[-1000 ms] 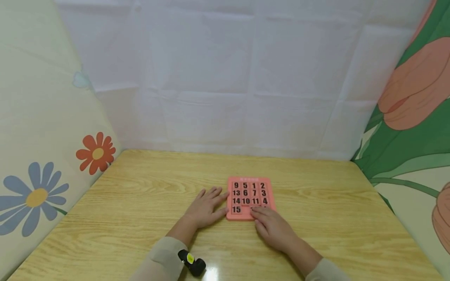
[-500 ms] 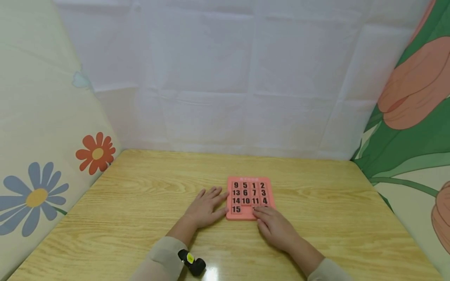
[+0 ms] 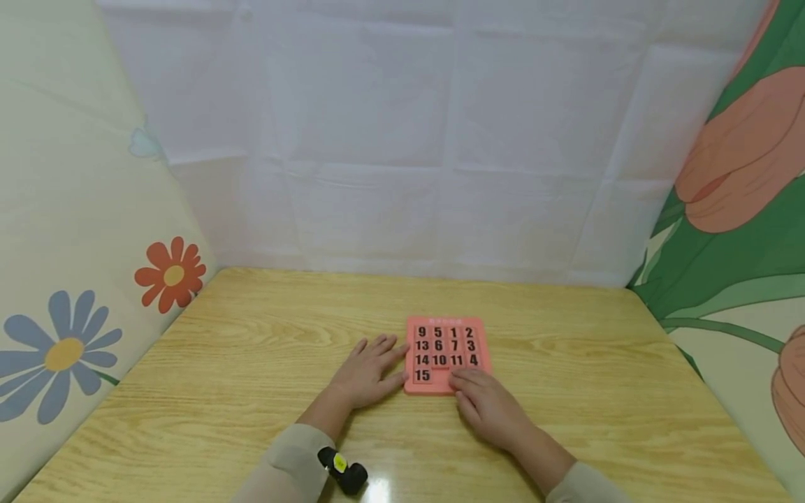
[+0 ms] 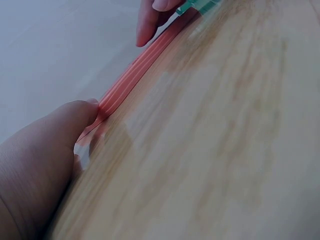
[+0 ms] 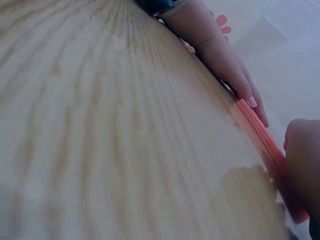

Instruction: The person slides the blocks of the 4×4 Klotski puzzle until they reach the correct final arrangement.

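Observation:
A pink number slide puzzle (image 3: pixel 437 390) lies flat on the table, its black-numbered tiles in rows. In the bottom row, a gap shows to the right of the 15 tile (image 3: pixel 423 376). My left hand (image 3: pixel 367 374) rests spread on the wood, with thumb and fingertips touching the puzzle's left edge. The fingers of my right hand (image 3: pixel 493 409) are laid fairly straight over the bottom-right tiles, hiding their numbers. From the left wrist, my left thumb (image 4: pixel 75 117) meets the pink edge (image 4: pixel 135 75). In the right wrist view, my right hand (image 5: pixel 302 160) is beside the puzzle.
The wood-grain table (image 3: pixel 283 328) reaches back to a white cloth (image 3: pixel 390 140). Flower-print cloths flank it on the left (image 3: pixel 63 209) and right (image 3: pixel 723 244). A black device with a yellow mark (image 3: pixel 342 469) sits by my left sleeve.
My right fingers shift slightly right, then back left over the bottom row. A tile edge with a digit, partly seen earlier, is now covered. My left hand stays in place.

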`<state>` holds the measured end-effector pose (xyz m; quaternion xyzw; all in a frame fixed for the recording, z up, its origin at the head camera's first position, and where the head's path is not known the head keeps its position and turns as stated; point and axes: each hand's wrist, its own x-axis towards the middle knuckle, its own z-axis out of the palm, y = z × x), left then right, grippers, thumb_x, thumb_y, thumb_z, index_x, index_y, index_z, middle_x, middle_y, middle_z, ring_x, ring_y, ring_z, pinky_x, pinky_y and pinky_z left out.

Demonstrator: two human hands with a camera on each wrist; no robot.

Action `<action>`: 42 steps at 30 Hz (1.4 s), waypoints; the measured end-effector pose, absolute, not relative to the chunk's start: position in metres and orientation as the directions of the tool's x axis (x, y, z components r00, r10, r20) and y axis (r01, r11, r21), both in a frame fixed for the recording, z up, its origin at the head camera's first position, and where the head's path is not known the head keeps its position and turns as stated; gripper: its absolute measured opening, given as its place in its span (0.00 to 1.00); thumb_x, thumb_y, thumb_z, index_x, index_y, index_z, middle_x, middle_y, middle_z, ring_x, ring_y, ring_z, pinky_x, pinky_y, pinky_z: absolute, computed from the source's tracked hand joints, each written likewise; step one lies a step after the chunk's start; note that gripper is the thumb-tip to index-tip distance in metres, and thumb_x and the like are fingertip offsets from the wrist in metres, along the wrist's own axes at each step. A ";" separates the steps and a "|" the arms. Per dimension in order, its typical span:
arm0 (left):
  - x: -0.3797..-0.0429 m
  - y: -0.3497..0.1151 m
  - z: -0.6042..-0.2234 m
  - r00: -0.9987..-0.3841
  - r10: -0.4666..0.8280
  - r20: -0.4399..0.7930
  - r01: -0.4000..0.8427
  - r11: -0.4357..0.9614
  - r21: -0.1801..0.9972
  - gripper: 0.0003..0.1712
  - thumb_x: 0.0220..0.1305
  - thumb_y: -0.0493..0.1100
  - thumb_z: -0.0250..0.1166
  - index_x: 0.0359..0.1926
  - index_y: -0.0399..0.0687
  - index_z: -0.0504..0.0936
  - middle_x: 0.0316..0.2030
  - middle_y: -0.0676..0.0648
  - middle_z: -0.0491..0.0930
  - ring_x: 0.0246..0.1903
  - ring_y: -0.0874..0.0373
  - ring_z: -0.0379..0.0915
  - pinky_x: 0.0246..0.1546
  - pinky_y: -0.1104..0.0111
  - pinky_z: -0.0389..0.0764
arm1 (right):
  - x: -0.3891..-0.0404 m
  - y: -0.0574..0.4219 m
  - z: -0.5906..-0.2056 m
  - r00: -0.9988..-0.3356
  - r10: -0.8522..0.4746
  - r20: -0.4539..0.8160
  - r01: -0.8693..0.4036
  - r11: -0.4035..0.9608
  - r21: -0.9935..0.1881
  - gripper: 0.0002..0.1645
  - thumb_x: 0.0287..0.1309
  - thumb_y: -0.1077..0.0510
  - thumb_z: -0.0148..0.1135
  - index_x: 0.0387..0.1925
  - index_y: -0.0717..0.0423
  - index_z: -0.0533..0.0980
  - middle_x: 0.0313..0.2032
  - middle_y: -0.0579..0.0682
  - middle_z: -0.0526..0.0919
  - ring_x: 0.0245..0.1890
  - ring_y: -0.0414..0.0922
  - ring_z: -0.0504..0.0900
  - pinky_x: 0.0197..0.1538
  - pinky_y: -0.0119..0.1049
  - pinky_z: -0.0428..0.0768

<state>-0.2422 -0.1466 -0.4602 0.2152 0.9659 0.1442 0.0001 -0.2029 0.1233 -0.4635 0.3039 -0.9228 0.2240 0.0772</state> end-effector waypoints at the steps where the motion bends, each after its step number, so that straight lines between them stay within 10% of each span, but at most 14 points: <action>1: -0.242 -0.147 -0.460 -0.908 0.415 0.062 0.414 0.866 0.280 0.36 0.70 0.64 0.51 0.74 0.58 0.62 0.75 0.44 0.58 0.76 0.46 0.49 0.76 0.47 0.46 | -0.203 0.121 -0.463 -0.802 -0.532 0.271 -0.597 0.715 -0.364 0.21 0.68 0.55 0.53 0.59 0.55 0.78 0.62 0.51 0.78 0.66 0.51 0.73 0.70 0.50 0.68; 42: -0.240 -0.145 -0.458 -0.914 0.400 0.068 0.402 0.872 0.280 0.35 0.70 0.64 0.50 0.73 0.57 0.64 0.74 0.44 0.58 0.76 0.46 0.50 0.76 0.47 0.47 | -0.209 0.099 -0.462 -0.788 -0.572 0.228 -0.615 0.711 -0.341 0.23 0.71 0.53 0.49 0.63 0.52 0.75 0.64 0.50 0.76 0.67 0.51 0.72 0.70 0.49 0.68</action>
